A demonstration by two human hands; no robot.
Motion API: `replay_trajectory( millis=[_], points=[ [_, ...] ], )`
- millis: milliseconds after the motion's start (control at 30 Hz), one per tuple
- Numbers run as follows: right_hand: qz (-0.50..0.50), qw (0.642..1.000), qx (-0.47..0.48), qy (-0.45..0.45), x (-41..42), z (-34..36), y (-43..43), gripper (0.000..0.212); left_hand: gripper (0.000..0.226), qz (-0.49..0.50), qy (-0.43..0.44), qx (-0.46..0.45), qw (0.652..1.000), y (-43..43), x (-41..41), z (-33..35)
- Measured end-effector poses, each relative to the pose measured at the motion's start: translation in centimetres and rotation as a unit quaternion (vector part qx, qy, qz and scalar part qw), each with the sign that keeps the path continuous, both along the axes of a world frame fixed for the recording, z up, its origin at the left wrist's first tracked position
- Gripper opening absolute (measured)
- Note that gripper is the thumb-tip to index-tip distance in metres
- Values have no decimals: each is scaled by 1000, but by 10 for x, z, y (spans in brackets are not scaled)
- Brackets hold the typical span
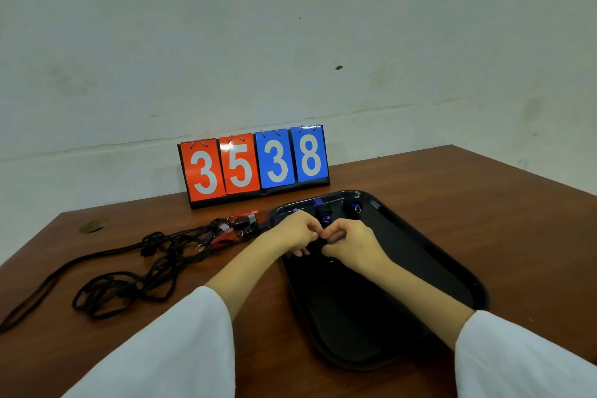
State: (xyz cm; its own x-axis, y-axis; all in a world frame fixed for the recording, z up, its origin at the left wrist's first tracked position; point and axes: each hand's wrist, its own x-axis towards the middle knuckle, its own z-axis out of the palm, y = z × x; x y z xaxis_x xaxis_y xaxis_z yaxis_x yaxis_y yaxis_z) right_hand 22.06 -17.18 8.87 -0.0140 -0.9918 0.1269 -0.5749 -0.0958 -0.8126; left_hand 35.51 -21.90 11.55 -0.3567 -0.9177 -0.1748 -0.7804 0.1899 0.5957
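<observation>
A black plastic tray [445,271] lies on the brown table [484,197]. Over its left part my left hand [295,233] and my right hand [350,244] meet, fingers curled, pinching a small black item [318,244] between them; most of it is hidden by the fingers. At the tray's far end lie small purple and black pieces [323,210] and one with a metal ring [355,207]. A tangle of black cords [135,268] with black and red clips [240,223] and rings lies left of the tray.
A flip scoreboard [255,165] reading 35 in red and 38 in blue stands at the table's back edge against the white wall. A small brownish scrap [92,225] lies near the table's far left corner. White sleeves cover both forearms.
</observation>
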Motion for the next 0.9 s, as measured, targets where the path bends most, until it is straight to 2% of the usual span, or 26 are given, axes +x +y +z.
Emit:
replay_trajectory(
  millis=[100,167,233,333,467,533,667,800,900],
  points=[
    [24,999,13,28,3,2,-4,22,26,-24,-132,-135,982,1,-2,1],
    [46,998,26,28,3,5,-6,23,27,-10,-183,-204,962,5,-1,-1],
    [58,997,39,12,1,7,-7,23,23,8,-140,-217,966,5,3,-6],
    [29,999,35,-5,-3,13,-9,19,21,58,-10,-196,979,6,15,-6],
    [-3,1000,30,2,-1,24,-16,17,20,189,102,-227,950,-2,59,5],
    [-7,1000,12,15,6,29,-20,18,20,252,120,-224,934,-4,94,6],
    [0,1000,-6,19,32,33,-25,16,22,307,41,-238,921,-9,149,-9],
    [31,998,-33,32,70,37,-29,18,13,257,-32,-220,941,-10,160,-31],
    [67,994,-55,64,95,35,-30,19,18,243,-91,-267,928,-12,152,-37]
  ],
)
